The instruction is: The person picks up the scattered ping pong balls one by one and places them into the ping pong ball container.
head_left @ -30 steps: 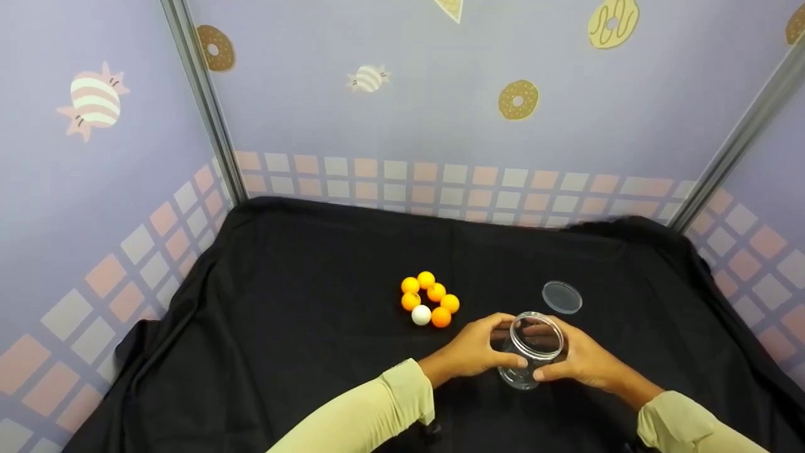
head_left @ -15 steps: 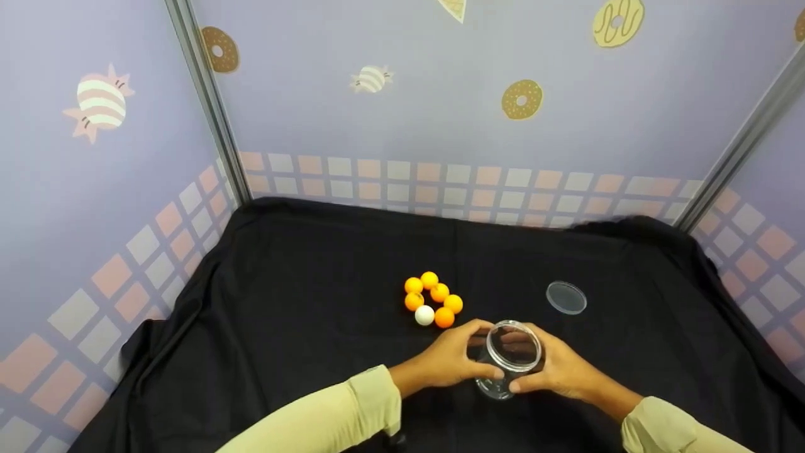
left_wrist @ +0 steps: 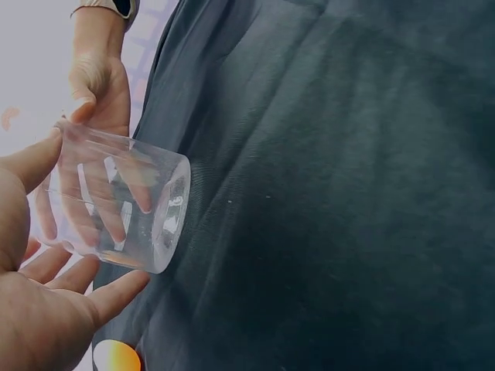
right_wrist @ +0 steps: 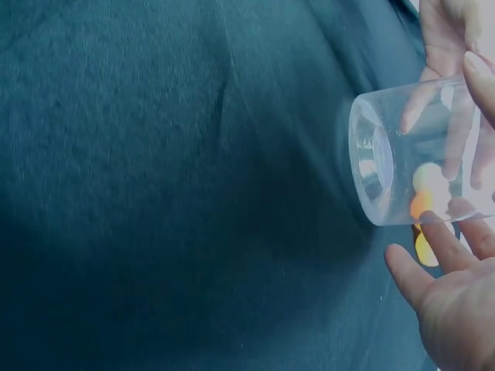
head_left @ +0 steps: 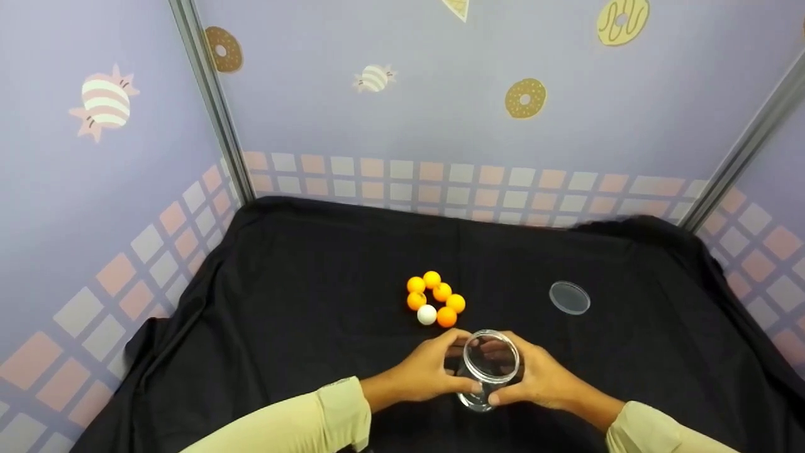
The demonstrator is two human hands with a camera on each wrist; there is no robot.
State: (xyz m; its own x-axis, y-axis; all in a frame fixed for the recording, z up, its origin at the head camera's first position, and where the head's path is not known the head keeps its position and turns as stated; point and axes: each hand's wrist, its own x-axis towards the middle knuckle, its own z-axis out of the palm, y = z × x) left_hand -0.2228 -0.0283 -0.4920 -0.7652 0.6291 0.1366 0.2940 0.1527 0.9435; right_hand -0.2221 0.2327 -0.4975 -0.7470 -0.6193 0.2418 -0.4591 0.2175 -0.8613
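A clear, lidless plastic jar (head_left: 481,377) stands upright between my two hands at the front of the cloth. My left hand (head_left: 427,371) holds its left side, thumb near the front and fingers round the back. From the opposite side my right hand (head_left: 544,377) grips it the same way, the two thumbs almost meeting in front. Nothing shows inside the jar (left_wrist: 128,201) in the left wrist view. Behind the left hand, several orange balls (head_left: 447,316) and a white ball (head_left: 427,314) form a loose ring. The round clear lid (head_left: 570,297) lies flat to the right.
Black cloth (head_left: 327,270) with folds covers the table and drapes over its edges. Patterned lilac panels (head_left: 377,126) with metal posts (head_left: 214,100) enclose the back and both sides.
Both hands have brought the jar to the left and toward the front, staying round it throughout. The balls and the lid keep their places on the cloth; the head view shifts slightly.
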